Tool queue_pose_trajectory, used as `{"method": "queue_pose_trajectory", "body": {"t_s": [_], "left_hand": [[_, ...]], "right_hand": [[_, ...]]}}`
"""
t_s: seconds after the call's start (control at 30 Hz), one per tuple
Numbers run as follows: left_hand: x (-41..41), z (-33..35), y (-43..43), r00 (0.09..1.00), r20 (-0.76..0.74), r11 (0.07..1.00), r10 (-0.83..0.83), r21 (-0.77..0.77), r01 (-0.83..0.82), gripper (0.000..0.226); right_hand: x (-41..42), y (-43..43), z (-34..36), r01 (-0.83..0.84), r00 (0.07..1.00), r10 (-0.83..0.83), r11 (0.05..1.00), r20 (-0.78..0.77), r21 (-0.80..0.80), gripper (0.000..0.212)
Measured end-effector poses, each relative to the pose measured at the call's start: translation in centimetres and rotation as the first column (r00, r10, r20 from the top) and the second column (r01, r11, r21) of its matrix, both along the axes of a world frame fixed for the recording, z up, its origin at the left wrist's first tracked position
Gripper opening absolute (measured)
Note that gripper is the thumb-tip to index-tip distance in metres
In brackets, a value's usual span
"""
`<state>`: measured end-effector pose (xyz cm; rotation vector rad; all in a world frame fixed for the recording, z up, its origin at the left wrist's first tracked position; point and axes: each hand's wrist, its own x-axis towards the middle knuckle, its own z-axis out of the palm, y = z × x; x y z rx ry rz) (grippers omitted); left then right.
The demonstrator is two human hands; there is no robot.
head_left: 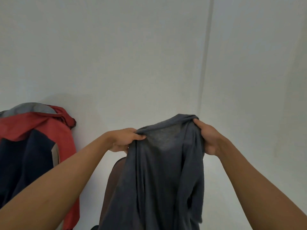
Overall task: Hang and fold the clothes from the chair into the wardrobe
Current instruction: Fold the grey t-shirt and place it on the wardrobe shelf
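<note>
- Garments in view, total: two.
- Grey thin-knit garment [159, 171]: one.
- Red, navy and grey fabric jacket [33, 146]: one.
- Bare hands: two, namely one left hand [126, 139] and one right hand [207, 138].
- Bare forearms: two, one per hand.
- Dark brown rounded object [114, 176], partly hidden behind the grey garment: one; its kind cannot be determined.
- White flat panels: two, left panel [116, 55] and right panel [257, 63].
- Vertical seam [206, 55] dividing the panels: one.

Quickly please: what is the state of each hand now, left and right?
Left hand: closed, its fingers grip the top edge of the grey shirt.
Right hand: closed, it grips the other top corner of the same shirt.
</note>
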<state>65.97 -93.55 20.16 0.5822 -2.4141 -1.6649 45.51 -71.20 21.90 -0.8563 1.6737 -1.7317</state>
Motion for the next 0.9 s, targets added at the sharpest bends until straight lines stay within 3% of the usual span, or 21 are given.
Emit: {"method": "queue_pose_trajectory", "body": {"t_s": [0.1, 0.17, 0.23, 0.3, 0.37, 0.43, 0.53, 0.7, 0.8, 0.83, 0.9], "left_hand": [[-0.1, 0.1, -0.5, 0.955, -0.276, 0.993, 0.113, 0.061, -0.100, 0.013], [0.4, 0.9, -0.8, 0.910, -0.386, 0.988, 0.150, 0.079, -0.130, 0.031], [1.0, 1.7, -1.3, 0.910, -0.398, 0.993, 0.117, 0.046, -0.108, 0.061], [1.6, 2.6, -1.7, 0.921, -0.385, 0.998, 0.057, 0.023, -0.052, 0.060], [2.2, 3.4, -1.7, 0.929, -0.371, 1.000, 0.001, 0.025, 0.009, 0.066], [2.4, 4.3, -1.1, 0.929, -0.371, 1.000, -0.003, -0.008, 0.001, 0.056], [2.0, 5.4, 0.1, 0.889, -0.421, 0.950, 0.178, -0.164, -0.267, 0.020], [1.6, 6.1, 0.2, 0.744, -0.603, 0.789, 0.289, -0.291, -0.541, 0.021], [1.3, 6.5, 0.6, 0.733, -0.617, 0.739, 0.287, -0.343, -0.579, 0.009], [1.1, 6.6, 0.6, 0.730, -0.615, 0.742, 0.298, -0.333, -0.582, 0.007], [0.9, 7.0, 0.9, 0.715, -0.617, 0.755, 0.328, -0.283, -0.591, 0.008]], "right_hand": [[-0.5, 1.0, 0.1, -0.095, 0.995, 0.094, 0.993, -0.017, -0.066, 0.036], [-0.9, 1.6, 0.6, -0.163, 0.981, 0.155, 0.985, -0.121, -0.063, 0.038], [-1.2, 2.0, 1.3, -0.182, 0.968, 0.169, 0.982, -0.187, -0.051, 0.055], [-1.4, 2.0, 1.8, -0.114, 0.958, 0.095, 0.992, -0.270, -0.053, 0.065], [-1.5, 1.7, 1.9, -0.018, 0.899, -0.012, 0.998, -0.438, -0.064, 0.062], [-1.8, 1.3, 1.6, 0.004, 0.853, -0.050, 0.996, -0.519, -0.090, 0.041], [-2.5, 1.2, 1.4, -0.011, 0.841, -0.050, 0.994, -0.539, -0.109, 0.026], [-3.0, 2.2, 2.1, 0.092, 0.679, 0.048, 0.985, -0.733, 0.149, 0.043], [-2.6, 2.0, 2.6, 0.209, 0.557, -0.024, 0.972, -0.830, 0.112, 0.016], [-2.4, 2.0, 2.7, 0.211, 0.561, -0.084, 0.976, -0.823, 0.045, 0.008], [-1.8, 2.1, 3.0, 0.150, 0.665, -0.151, 0.986, -0.732, -0.068, 0.004]]}}
